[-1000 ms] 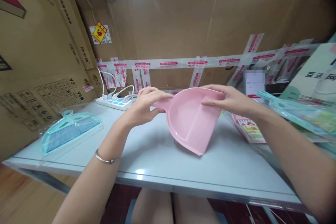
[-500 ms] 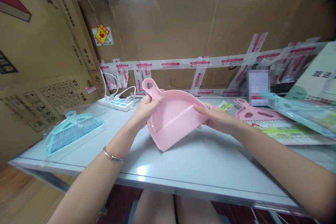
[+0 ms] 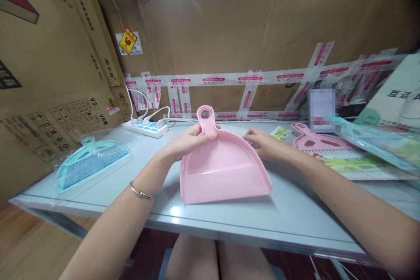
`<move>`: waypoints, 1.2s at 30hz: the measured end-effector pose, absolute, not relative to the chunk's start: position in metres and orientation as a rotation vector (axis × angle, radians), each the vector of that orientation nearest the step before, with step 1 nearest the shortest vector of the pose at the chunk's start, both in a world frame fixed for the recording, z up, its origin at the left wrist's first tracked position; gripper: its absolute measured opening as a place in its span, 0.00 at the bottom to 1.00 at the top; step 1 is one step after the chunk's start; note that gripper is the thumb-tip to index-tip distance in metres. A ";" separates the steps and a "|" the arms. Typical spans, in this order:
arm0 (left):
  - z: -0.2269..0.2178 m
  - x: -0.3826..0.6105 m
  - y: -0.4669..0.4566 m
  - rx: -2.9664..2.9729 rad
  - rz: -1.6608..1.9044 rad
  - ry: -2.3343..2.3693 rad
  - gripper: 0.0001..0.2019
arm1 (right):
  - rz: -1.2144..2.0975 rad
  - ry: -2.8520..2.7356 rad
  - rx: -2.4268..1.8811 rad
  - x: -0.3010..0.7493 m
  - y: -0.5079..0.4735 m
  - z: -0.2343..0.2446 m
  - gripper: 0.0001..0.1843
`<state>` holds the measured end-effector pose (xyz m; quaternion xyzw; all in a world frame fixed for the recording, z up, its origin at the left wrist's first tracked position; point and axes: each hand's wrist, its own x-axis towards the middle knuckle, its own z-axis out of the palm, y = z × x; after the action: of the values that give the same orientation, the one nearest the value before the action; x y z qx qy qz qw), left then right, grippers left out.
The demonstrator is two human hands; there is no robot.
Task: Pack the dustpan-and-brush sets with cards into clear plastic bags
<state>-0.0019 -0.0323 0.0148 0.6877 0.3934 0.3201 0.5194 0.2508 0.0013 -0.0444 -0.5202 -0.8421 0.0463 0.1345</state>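
Note:
A pink dustpan (image 3: 225, 170) is held in front of me, its wide lip facing me and its ring-ended handle pointing away. My left hand (image 3: 190, 140) is closed around the base of that handle, thumb on top. Behind the pan's upper right edge shows a strip of white bristles from a brush (image 3: 232, 130); the rest of it is hidden. My right hand (image 3: 265, 143) has its fingers curled at the end of those bristles, gripping the brush behind the pan.
A turquoise dustpan-and-brush set (image 3: 93, 162) in clear wrap lies at the left. To the right are a pink brush (image 3: 321, 140) and a wrapped turquoise set (image 3: 377, 140). A power strip (image 3: 146, 128) with plugs sits at the back, before a large taped carton (image 3: 210, 30).
The dustpan has turned so its lip faces me and has come lower. My right hand has left the pan's right edge and is now behind it, where white bristles show.

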 end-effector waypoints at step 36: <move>-0.021 0.015 -0.011 1.472 0.709 0.779 0.25 | 0.281 -1.753 -1.223 0.192 -0.025 -0.034 0.10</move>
<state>0.0153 -0.0114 -0.0209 0.6397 0.3383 0.3081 0.6176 0.1921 -0.0254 -0.0345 -0.4997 -0.7163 0.1148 0.4734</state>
